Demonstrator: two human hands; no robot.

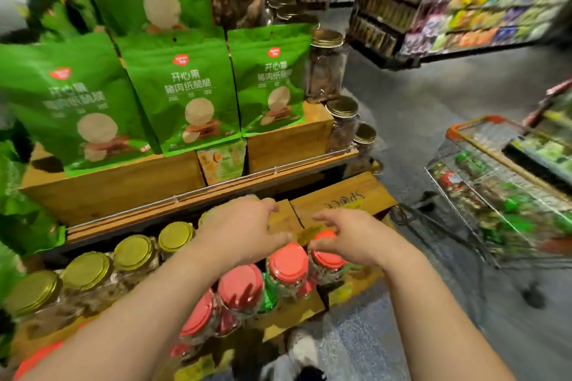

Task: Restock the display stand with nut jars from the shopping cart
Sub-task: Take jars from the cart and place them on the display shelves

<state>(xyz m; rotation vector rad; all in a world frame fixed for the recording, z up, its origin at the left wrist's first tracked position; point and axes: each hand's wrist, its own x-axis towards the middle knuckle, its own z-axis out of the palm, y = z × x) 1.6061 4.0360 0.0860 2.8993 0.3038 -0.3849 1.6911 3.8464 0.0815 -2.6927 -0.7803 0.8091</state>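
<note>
Both hands (244,226) (353,233) over red-lid jars (289,260) — open.

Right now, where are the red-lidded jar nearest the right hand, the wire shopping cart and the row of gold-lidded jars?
Red-lidded jar (327,258): head view, on its lid.
Wire shopping cart (483,133): head view, orange rim.
Gold-lidded jars (133,252): head view, one lid.

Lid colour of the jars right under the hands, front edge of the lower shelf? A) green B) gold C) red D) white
C: the jars beneath the left hand and right hand carry red lids; the gold-lidded jars sit in the row further left on the same shelf.
</note>
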